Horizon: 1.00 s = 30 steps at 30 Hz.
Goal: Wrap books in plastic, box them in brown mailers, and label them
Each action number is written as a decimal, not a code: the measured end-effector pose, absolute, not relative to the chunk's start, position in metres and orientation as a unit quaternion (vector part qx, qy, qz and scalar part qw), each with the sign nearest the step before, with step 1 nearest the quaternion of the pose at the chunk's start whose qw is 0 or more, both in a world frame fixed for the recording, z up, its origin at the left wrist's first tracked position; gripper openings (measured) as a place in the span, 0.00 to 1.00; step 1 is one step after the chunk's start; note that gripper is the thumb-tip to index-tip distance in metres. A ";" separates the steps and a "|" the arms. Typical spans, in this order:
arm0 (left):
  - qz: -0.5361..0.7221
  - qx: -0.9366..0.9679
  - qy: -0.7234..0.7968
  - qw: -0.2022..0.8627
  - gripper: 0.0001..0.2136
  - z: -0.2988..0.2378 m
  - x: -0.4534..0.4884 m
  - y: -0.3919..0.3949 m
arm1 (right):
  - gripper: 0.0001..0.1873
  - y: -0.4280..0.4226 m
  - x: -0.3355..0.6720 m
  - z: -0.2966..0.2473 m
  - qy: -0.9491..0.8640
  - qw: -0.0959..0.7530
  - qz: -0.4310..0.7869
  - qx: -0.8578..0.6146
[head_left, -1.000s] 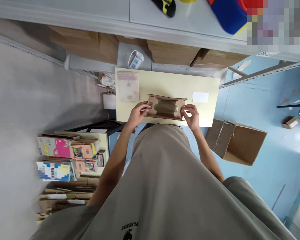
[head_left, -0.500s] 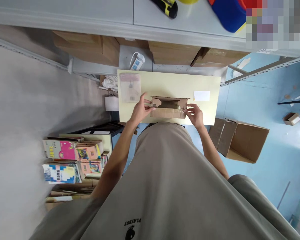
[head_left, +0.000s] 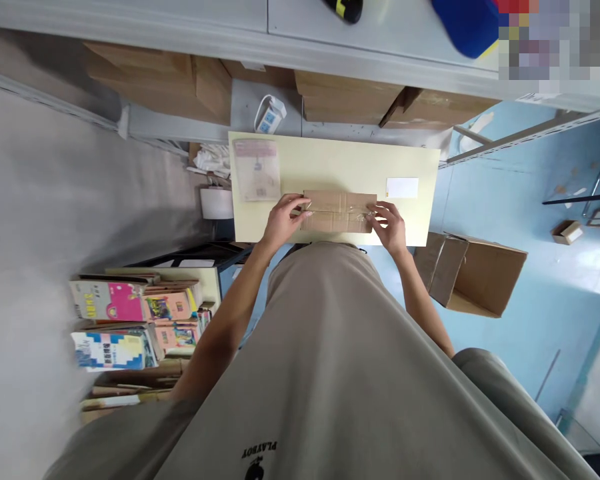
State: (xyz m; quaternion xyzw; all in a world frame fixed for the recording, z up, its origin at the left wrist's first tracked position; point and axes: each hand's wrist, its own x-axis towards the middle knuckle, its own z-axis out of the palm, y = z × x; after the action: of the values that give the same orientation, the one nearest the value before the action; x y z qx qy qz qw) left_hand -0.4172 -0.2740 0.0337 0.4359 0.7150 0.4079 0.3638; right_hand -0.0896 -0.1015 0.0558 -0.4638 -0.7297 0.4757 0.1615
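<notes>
A small cardboard box (head_left: 336, 203) lies on the pale yellow board (head_left: 325, 160) just in front of my body. Its two top flaps are folded down and meet along a seam, with shiny tape on the right part. My left hand (head_left: 284, 221) grips the box's left end, thumb and fingers at the flap edges. At the right end, my right hand (head_left: 390, 225) pinches the flaps and tape with bent fingers. What is inside the box is hidden by the flaps.
On the board lie a clear printed bag (head_left: 257, 170) and a white card (head_left: 402, 187). A power strip (head_left: 271, 115) and large cartons (head_left: 350, 97) stand behind it. An open carton (head_left: 487, 273) is at right; stacked books (head_left: 113, 300) are at left.
The box's far flap has come down over the opening, which now shows closed. Both hands have stayed at the box's ends. The view has shifted slightly.
</notes>
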 end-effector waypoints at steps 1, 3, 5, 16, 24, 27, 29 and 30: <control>0.415 0.428 0.716 0.363 0.15 0.033 -0.416 -0.275 | 0.25 -0.102 -0.090 0.056 -0.725 0.167 0.477 -0.467; 0.430 0.417 0.714 0.362 0.16 0.033 -0.413 -0.276 | 0.25 -0.103 -0.091 0.058 -0.722 0.177 0.474 -0.471; 0.439 0.412 0.712 0.361 0.17 0.032 -0.412 -0.277 | 0.26 -0.102 -0.093 0.061 -0.724 0.183 0.469 -0.471; 0.460 0.360 0.734 0.346 0.14 0.019 -0.401 -0.268 | 0.37 -0.105 -0.089 0.042 -0.683 0.197 0.501 -0.494; 0.482 0.349 0.724 0.350 0.24 0.015 -0.401 -0.268 | 0.39 -0.095 -0.086 0.033 -0.665 0.180 0.532 -0.492; 0.484 0.347 0.720 0.356 0.25 0.015 -0.403 -0.267 | 0.38 -0.093 -0.085 0.032 -0.664 0.180 0.540 -0.485; 0.487 0.345 0.714 0.367 0.26 0.015 -0.404 -0.266 | 0.39 -0.092 -0.085 0.031 -0.660 0.182 0.547 -0.481; 0.484 0.341 0.713 0.376 0.26 0.015 -0.406 -0.267 | 0.39 -0.092 -0.085 0.031 -0.659 0.183 0.552 -0.478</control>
State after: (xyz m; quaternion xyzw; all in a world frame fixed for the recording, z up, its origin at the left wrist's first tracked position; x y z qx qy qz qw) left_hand -0.4056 -0.2666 0.0152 0.3412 0.7128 0.4842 0.3755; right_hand -0.0849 -0.0923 0.0315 -0.4778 -0.6588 0.5517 0.1827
